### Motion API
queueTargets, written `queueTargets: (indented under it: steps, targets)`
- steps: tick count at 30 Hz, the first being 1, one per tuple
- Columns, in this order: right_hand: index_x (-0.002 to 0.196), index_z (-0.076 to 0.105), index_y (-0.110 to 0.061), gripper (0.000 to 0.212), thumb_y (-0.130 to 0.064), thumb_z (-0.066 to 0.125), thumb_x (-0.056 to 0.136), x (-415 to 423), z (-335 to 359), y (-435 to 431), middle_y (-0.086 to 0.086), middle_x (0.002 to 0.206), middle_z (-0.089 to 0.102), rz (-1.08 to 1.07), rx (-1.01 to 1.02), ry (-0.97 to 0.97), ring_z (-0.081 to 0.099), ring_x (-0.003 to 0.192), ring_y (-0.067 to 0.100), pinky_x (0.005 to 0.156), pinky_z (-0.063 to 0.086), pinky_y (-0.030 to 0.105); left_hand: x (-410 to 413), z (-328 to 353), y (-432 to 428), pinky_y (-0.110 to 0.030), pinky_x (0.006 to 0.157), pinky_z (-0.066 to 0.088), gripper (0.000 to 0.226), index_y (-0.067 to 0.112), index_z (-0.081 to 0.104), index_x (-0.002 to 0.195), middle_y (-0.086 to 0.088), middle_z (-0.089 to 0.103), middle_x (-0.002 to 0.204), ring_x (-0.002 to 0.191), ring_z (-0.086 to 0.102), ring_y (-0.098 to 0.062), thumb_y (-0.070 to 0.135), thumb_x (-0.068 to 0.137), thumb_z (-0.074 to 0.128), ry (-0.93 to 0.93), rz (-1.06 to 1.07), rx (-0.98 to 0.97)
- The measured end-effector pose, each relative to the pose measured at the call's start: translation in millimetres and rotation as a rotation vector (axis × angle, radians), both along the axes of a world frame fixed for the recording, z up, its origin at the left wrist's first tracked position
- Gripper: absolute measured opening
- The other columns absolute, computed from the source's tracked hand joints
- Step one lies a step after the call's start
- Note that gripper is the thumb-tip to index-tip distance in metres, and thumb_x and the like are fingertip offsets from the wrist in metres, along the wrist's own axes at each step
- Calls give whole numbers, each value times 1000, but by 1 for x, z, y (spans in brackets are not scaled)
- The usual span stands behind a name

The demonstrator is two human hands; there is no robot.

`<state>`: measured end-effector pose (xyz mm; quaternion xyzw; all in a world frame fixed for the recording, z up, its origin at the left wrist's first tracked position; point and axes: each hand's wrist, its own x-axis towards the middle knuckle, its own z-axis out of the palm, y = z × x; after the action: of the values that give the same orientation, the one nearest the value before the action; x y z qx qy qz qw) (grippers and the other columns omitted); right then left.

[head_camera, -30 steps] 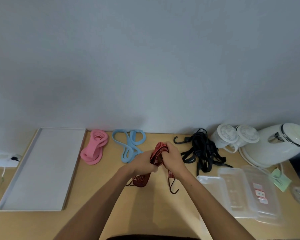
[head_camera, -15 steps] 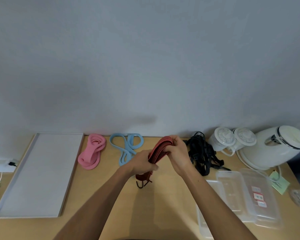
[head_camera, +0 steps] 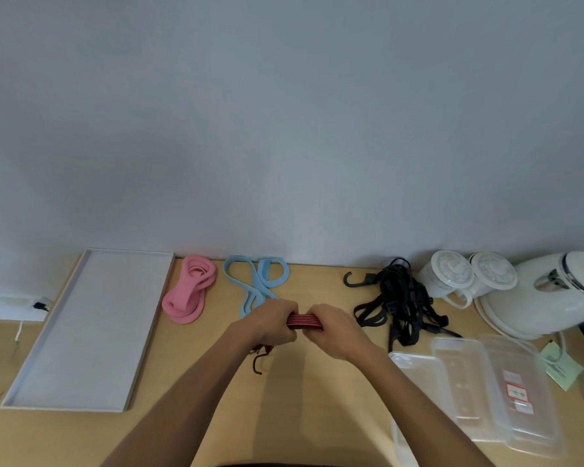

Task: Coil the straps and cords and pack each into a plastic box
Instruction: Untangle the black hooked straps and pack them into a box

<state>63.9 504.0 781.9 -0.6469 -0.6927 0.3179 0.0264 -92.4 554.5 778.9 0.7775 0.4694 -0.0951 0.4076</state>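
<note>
A folded red-and-black bungee strap (head_camera: 304, 321) lies flat between my two hands above the wooden table (head_camera: 317, 399). My left hand (head_camera: 272, 323) grips its left end, and a loose hooked tail hangs below that hand. My right hand (head_camera: 334, 328) grips its right end. A pink strap (head_camera: 189, 294) and a light blue strap (head_camera: 255, 286) lie near the wall to the left. A tangle of black straps with hooks (head_camera: 400, 299) lies to the right. Clear plastic boxes (head_camera: 469, 389) are stacked at the front right.
A long grey tray (head_camera: 85, 332) lies on the left of the table. Two white lidded cups (head_camera: 466, 278) and a white kettle (head_camera: 560, 291) stand at the back right. A green paper note (head_camera: 562, 367) lies beside the boxes.
The red strap was held raised and tilted; both hands have brought it down and level, folded tighter between them. The camera view also shifted slightly.
</note>
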Motion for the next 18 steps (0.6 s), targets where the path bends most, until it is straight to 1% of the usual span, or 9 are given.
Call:
queueTargets:
  steps: [1, 3, 6, 8, 11, 13, 15, 16, 18]
  targets:
    - [94, 57, -19, 13, -30, 53, 91, 3, 0, 1, 1, 92, 59, -69, 6, 74, 57, 81, 19, 67, 41, 30, -3, -1, 2, -28, 66, 43, 12, 19, 51, 91, 0, 55, 84, 77, 54, -18, 16, 82, 58, -5, 22, -18]
    - [94, 58, -19, 10, -27, 52, 92, 7, -2, 4, 1, 90, 57, -191, 46, 190, 55, 78, 17, 67, 42, 30, -7, -3, 5, -23, 63, 40, 12, 19, 48, 92, 2, 53, 81, 72, 52, -14, 18, 84, 57, -49, 78, -74]
    - [103, 60, -17, 15, -19, 49, 94, 7, -3, 7, 0, 93, 60, -381, 86, 339, 57, 84, 16, 75, 46, 31, -4, -5, 9, -27, 72, 44, 17, 17, 50, 98, -5, 61, 90, 78, 55, -15, 28, 87, 57, -121, 189, -161]
    - [106, 59, -16, 17, -15, 47, 95, 6, -5, 9, 0, 95, 61, -538, 65, 456, 59, 86, 18, 79, 49, 34, 0, -6, 10, -30, 76, 46, 24, 17, 52, 102, -5, 63, 95, 81, 56, -16, 35, 87, 57, -150, 262, -199]
    - [112, 57, -16, 19, -12, 49, 94, 8, -6, 15, 3, 97, 62, -747, -2, 593, 59, 82, 18, 73, 52, 33, 9, -9, 11, -29, 72, 47, 23, 18, 52, 101, -3, 62, 92, 77, 57, -14, 36, 89, 56, -154, 279, -255]
    - [121, 54, -15, 28, -16, 55, 92, 12, -6, 23, 0, 106, 61, -794, -16, 601, 59, 93, 17, 82, 50, 31, 17, -12, 12, -36, 78, 52, 17, 20, 50, 92, -1, 61, 85, 75, 58, -16, 36, 89, 54, -177, 306, -288]
    - [129, 49, -16, 41, -19, 60, 90, 17, -4, 34, -2, 118, 58, -794, 2, 588, 54, 109, 14, 93, 43, 27, 27, -10, 15, -43, 81, 54, 17, 18, 49, 88, -3, 57, 80, 75, 59, -20, 34, 91, 50, -218, 375, -340]
    - [135, 45, -15, 49, -19, 61, 89, 20, -4, 39, 0, 125, 54, -798, 22, 569, 51, 116, 15, 97, 40, 27, 32, -9, 16, -44, 78, 57, 18, 15, 48, 90, -4, 55, 79, 75, 60, -22, 32, 92, 49, -246, 423, -372]
    - [143, 33, -12, 63, -20, 62, 87, 26, -5, 48, 6, 137, 43, -825, 58, 473, 40, 130, 20, 106, 36, 34, 41, -5, 18, -39, 67, 60, 19, 9, 48, 95, -7, 55, 81, 74, 63, -24, 28, 95, 46, -273, 494, -412]
